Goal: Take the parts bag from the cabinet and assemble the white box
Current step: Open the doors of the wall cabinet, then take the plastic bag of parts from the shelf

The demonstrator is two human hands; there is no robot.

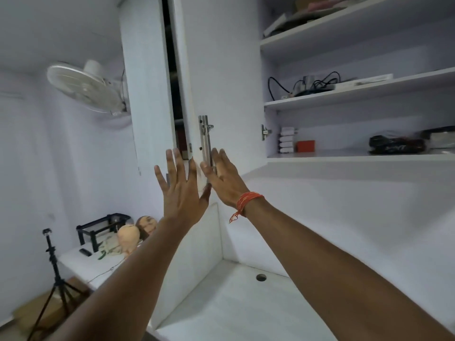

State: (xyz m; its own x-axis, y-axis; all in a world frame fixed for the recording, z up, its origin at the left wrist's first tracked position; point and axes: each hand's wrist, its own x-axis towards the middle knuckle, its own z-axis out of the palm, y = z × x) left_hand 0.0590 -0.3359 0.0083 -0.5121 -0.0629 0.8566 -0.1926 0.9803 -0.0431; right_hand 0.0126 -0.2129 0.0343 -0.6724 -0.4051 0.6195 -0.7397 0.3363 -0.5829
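Note:
A white wall cabinet fills the upper view. Its door [221, 70] carries a metal bolt latch [205, 137] near the lower edge. My right hand [222, 177], with an orange thread on the wrist, lies flat against this door, fingers straight and the thumb beside the latch. My left hand [181, 187] is raised with fingers spread at the edge of the neighbouring door [147, 94]; a dark gap runs between the two doors. To the right the shelves stand exposed. A dark plastic bag [396, 145] lies on the lowest shelf [344, 157]. Neither hand holds anything.
The lowest shelf also holds stacked small white boxes [286, 140], an orange box [305, 145] and a clear packet [440, 139]. Cables [312, 86] lie one shelf up. Below is a white desk [234, 313]. At left are a wall fan [83, 87], a tripod [53, 271] and mannequin heads [129, 236].

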